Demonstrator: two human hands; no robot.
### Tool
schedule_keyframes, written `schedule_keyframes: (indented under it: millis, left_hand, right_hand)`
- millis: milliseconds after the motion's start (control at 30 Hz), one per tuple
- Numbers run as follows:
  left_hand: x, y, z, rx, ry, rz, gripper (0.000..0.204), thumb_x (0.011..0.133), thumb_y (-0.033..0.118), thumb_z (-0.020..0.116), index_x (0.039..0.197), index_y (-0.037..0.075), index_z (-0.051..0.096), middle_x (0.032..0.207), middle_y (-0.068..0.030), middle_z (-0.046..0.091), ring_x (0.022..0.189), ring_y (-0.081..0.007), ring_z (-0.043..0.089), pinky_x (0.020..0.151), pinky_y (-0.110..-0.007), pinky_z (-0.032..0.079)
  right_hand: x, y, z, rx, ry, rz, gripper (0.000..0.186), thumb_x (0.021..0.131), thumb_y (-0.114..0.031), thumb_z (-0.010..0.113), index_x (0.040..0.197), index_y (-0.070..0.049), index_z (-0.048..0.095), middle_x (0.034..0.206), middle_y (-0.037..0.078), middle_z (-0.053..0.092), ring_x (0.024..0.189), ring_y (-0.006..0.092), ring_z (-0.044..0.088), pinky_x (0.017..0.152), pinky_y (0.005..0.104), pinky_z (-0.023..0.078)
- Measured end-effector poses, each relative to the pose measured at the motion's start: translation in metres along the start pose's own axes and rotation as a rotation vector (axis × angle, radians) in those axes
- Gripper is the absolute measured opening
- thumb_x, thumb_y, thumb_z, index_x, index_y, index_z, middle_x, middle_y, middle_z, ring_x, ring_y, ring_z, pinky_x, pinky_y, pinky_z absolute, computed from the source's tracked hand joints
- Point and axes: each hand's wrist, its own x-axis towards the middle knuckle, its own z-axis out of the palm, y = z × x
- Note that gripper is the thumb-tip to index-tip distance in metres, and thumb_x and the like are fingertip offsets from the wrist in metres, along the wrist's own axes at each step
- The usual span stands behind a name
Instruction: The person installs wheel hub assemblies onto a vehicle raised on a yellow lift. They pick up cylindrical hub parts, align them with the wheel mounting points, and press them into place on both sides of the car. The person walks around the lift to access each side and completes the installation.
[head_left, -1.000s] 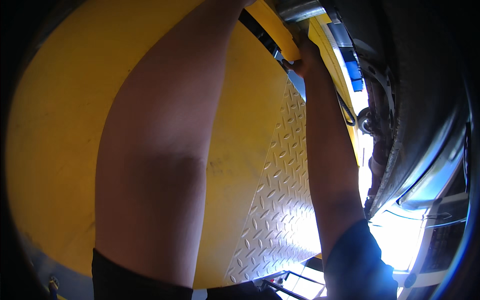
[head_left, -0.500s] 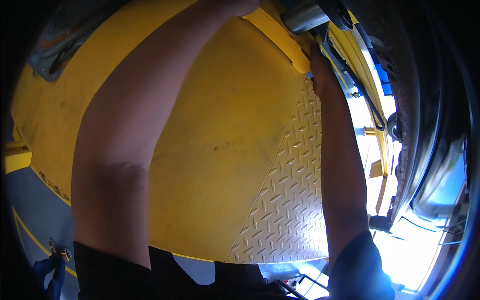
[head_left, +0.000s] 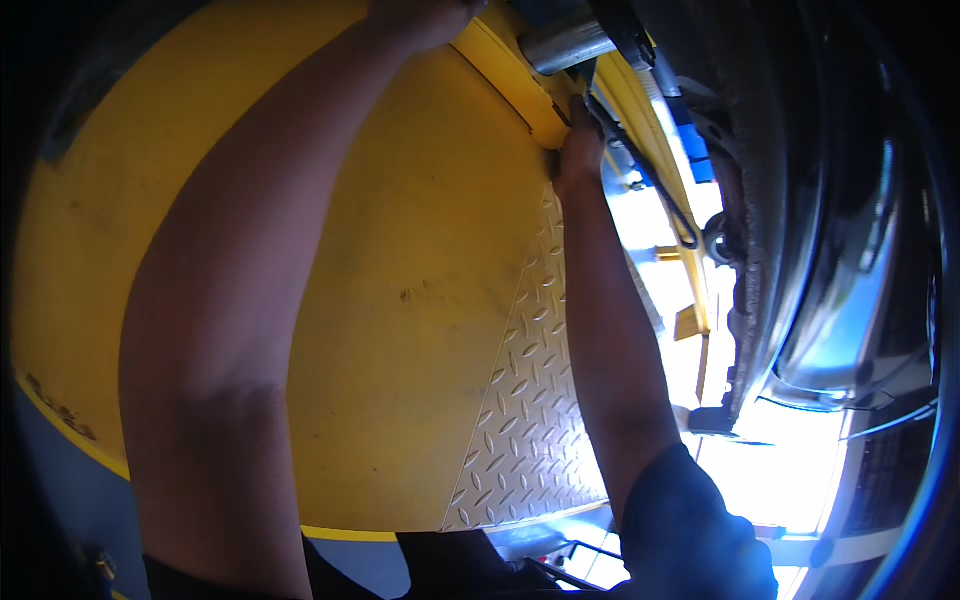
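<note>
My left hand (head_left: 430, 20) is at the top edge of the picture, beside the upper end of a raised yellow bar (head_left: 500, 80) on a yellow metal surface (head_left: 420, 260). Its fingers are mostly cut off or in shadow. Farther right, my right hand (head_left: 582, 150) reaches up at the lower end of that bar, close to a silver metal cylinder (head_left: 568, 47) and a black cable (head_left: 660, 185). The fingers there are dark and partly hidden, so their grip does not show. Both forearms stretch up across the surface.
A tread-patterned metal plate (head_left: 530, 400) adjoins the yellow surface. Along the right side runs the dark, shiny body of what looks like a vehicle (head_left: 830, 280), with a yellow beam (head_left: 675, 170) between. Grey floor (head_left: 70, 480) shows at lower left, and bright light glares at lower right.
The view has shifted, so my hands, the bar and the cylinder sit farther left. A person's legs at lower left have mostly dropped into shadow. Both hands stay near the bar.
</note>
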Motion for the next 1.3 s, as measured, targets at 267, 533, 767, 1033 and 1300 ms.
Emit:
schedule_keyframes:
  millis: [267,533,767,1033,1300]
  left_hand:
    - [-0.029,0.003,-0.046,0.127,-0.093,0.13,0.053,0.103,0.05,0.051,0.122,0.005,0.071,0.114,-0.0145,0.075,0.103,-0.0317,0.073,0.095,-0.047,0.057]
    - [-0.121,-0.004,-0.112,-0.05,-0.299,0.064,0.057,0.109,0.051,0.039,0.109,0.003,0.07,0.093,-0.0139,0.074,0.094,-0.0295,0.073,0.092,-0.048,0.053]
    - [-0.13,-0.009,-0.106,-0.141,-0.238,0.022,0.06,0.106,0.056,0.044,0.121,0.004,0.069,0.088,-0.0145,0.073,0.09,-0.0308,0.072,0.091,-0.046,0.054]
    - [-0.123,-0.012,-0.12,-0.212,-0.41,-0.033,0.061,0.104,0.056,0.051,0.129,0.003,0.068,0.099,-0.0171,0.074,0.099,-0.0311,0.072,0.089,-0.044,0.054]
    - [-0.129,-0.019,-0.108,-0.256,-0.3,-0.036,0.06,0.103,0.055,0.053,0.132,0.005,0.067,0.104,-0.0164,0.075,0.1,-0.0306,0.072,0.091,-0.043,0.054]
  right_hand:
    - [-0.061,-0.027,-0.004,-0.042,-0.079,-0.128,0.064,0.104,-0.04,0.053,0.149,0.004,0.044,0.143,0.02,0.054,0.129,0.0303,0.053,0.11,0.0401,0.04]
    - [-0.15,-0.037,-0.01,-0.122,0.055,-0.047,0.065,0.106,-0.048,0.051,0.15,-0.001,0.045,0.146,0.019,0.053,0.134,0.0298,0.049,0.116,0.0383,0.034]
    - [-0.154,-0.03,-0.01,-0.064,0.061,-0.103,0.058,0.105,-0.044,0.052,0.144,0.0,0.052,0.139,0.017,0.057,0.127,0.0275,0.051,0.113,0.0368,0.035]
    - [-0.16,-0.035,-0.013,-0.137,0.07,-0.15,0.055,0.101,-0.037,0.056,0.14,0.002,0.054,0.136,0.021,0.061,0.123,0.0341,0.056,0.108,0.0406,0.039]
    - [-0.157,-0.029,-0.019,-0.012,0.066,-0.18,0.047,0.096,-0.029,0.059,0.13,0.003,0.059,0.122,0.019,0.064,0.112,0.0294,0.056,0.104,0.0379,0.041]
